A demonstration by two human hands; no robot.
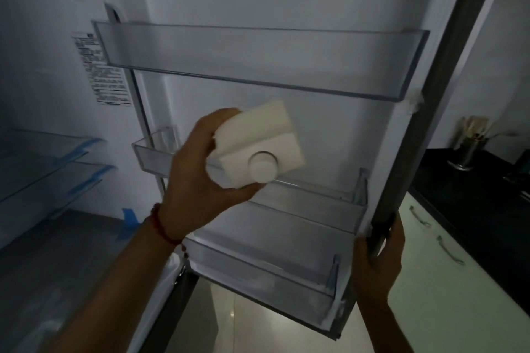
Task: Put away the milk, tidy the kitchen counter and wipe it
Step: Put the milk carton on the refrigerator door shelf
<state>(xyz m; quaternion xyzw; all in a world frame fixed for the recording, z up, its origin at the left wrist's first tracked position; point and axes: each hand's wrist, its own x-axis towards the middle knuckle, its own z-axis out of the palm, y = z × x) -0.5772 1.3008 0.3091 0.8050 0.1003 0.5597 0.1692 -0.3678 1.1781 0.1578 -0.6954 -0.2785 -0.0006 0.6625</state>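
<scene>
A white milk carton (266,137) with a round white cap is held in my left hand (198,175), tilted so its top faces me, just above the middle door shelf (338,206) of the open fridge door. My right hand (378,261) grips the grey outer edge of the fridge door (447,112). The door carries a clear upper shelf (258,54), the middle shelf and a lower shelf (275,275); no items show in them. A red bead bracelet sits on my left wrist.
The fridge interior at left has glass shelves (43,157) with blue tape. To the right stands a dark kitchen counter (470,198) with a metal utensil holder (467,149), above pale cabinets with handles (447,246). Light floor tiles (258,321) show below the door.
</scene>
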